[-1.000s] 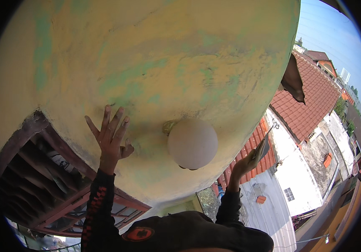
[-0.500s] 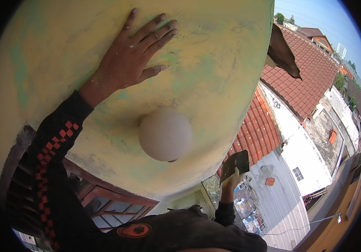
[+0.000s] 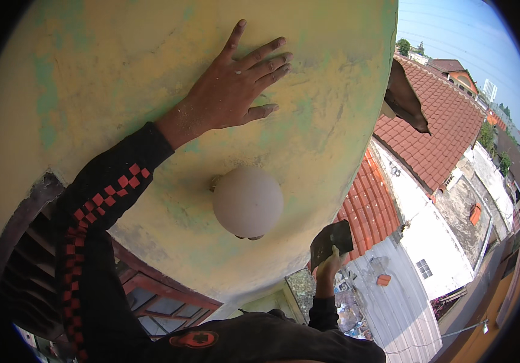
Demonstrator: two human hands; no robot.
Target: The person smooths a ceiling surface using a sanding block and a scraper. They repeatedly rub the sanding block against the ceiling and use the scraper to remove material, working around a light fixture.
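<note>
My left hand (image 3: pixel 227 91) lies on the curved yellow wall (image 3: pixel 121 78), fingers spread and stretched out, nothing in it. Worn green patches and grey smudges mark the wall around it. Below that hand a round whitish lamp globe (image 3: pixel 248 202) juts out from the wall. Lower right, my right hand (image 3: pixel 328 269) grips a dark, flat rectangular sheet (image 3: pixel 332 242) that looks like sandpaper. Its thumb lies over the sheet's near face, while the other fingers are mostly hidden. The sheet is held apart from the globe, near the wall's right edge.
A brown pointed piece (image 3: pixel 406 100) sticks out past the wall's right edge. Far below are red tiled roofs (image 3: pixel 438 118), a grey corrugated roof (image 3: pixel 387 290) and a white wall (image 3: pixel 435 242). A reddish-brown window frame (image 3: pixel 151 281) sits lower left, beside dark slats (image 3: pixel 24 272).
My left hand has slid right along the wall, fingers still spread. The right hand, still gripping the dark sheet, has shifted slightly left. The view has also moved a little.
</note>
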